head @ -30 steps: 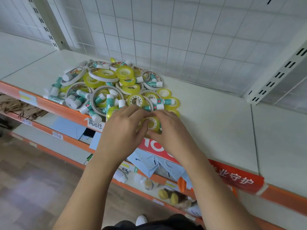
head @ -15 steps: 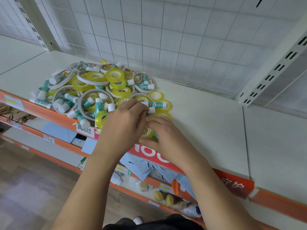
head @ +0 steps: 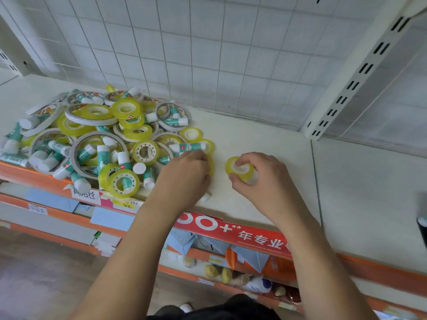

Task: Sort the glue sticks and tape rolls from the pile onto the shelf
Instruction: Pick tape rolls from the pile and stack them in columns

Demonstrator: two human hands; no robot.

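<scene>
A pile [head: 101, 135] of yellow tape rolls, white-rimmed tape rolls and green-and-white glue sticks covers the left part of the cream shelf [head: 265, 139]. My right hand [head: 261, 183] pinches a small yellow tape roll [head: 240, 168] just right of the pile, close to the shelf surface. My left hand [head: 184, 179] lies at the pile's right edge with curled fingers over another yellow roll [head: 210, 166], mostly hidden. A white glue stick cap [head: 205, 197] peeks out under that hand.
A white wire grid [head: 208, 54] backs the shelf, and a slotted white upright [head: 360, 72] stands at the right. The shelf's orange front edge carries a red banner [head: 242, 234]. Lower shelves hold blue paper and small goods. A dark object [head: 422, 218] shows at the right border.
My hands were together on one yellow roll at the pile's front. Now the right hand has carried a roll to the right, away from the pile, while the left stays at the pile's edge.
</scene>
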